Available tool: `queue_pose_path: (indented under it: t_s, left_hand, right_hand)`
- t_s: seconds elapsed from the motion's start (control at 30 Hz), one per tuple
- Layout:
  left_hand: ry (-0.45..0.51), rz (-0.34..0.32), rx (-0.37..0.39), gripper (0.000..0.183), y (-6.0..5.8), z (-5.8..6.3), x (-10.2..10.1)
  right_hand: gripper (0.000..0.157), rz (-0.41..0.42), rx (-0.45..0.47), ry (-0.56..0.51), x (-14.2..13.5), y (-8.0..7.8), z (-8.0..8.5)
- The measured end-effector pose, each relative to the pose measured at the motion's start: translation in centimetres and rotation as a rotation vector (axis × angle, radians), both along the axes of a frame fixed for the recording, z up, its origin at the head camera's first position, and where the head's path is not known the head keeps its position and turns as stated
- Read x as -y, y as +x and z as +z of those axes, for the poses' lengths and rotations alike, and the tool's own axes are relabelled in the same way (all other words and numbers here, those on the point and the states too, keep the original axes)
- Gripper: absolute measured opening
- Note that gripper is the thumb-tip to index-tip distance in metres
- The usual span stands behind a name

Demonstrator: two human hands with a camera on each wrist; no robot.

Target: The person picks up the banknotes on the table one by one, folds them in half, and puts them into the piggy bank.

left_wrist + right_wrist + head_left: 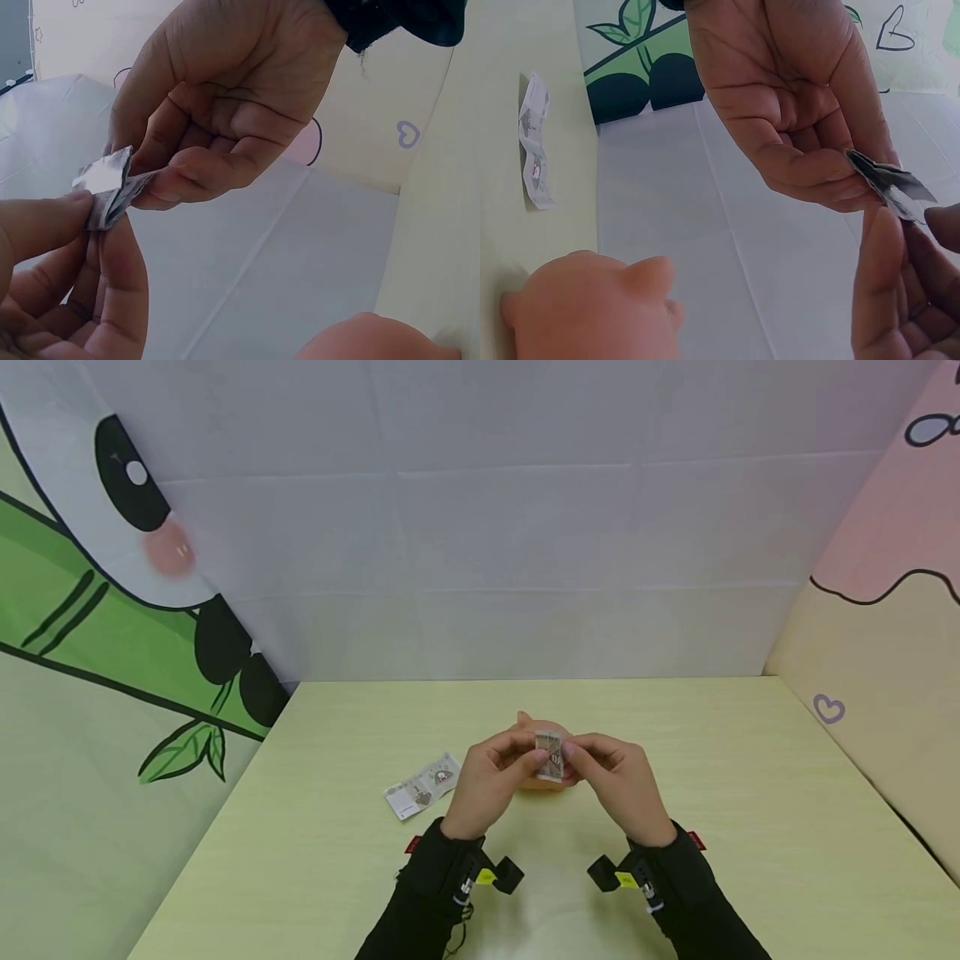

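Note:
A small folded banknote (550,756) is held up between both hands over the middle of the table. My left hand (480,785) pinches its left side between thumb and fingers. On the right side, my right hand (626,781) pinches it the same way. The left wrist view shows the folded banknote (109,184) as several layers, somewhat spread at the edges. Just behind the hands stands a pinkish-orange piggy bank (542,725), partly hidden by them; its rounded body and ear show in the right wrist view (592,315).
Left of my left hand, another banknote (423,787) with crease lines and printed pictures lies unfolded on the pale wooden table (300,877). Cartoon-printed cloth walls (510,543) enclose the table's back and sides. A thin dark cord (463,931) hangs by the left sleeve.

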State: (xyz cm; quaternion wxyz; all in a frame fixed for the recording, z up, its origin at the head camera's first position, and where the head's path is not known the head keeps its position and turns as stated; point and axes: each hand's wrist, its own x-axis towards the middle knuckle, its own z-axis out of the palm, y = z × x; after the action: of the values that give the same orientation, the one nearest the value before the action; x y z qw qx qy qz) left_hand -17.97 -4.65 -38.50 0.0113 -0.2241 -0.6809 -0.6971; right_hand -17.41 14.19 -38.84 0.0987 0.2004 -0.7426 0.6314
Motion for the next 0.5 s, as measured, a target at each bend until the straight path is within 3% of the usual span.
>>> queue_pose_path:
  t_s: [0.5]
  left_hand:
    - [-0.032, 0.017, 0.017, 0.021, -0.07, -0.05, -0.06]
  right_hand:
    - [0.019, -0.015, -0.027, 0.026, -0.12, 0.28, 0.22]
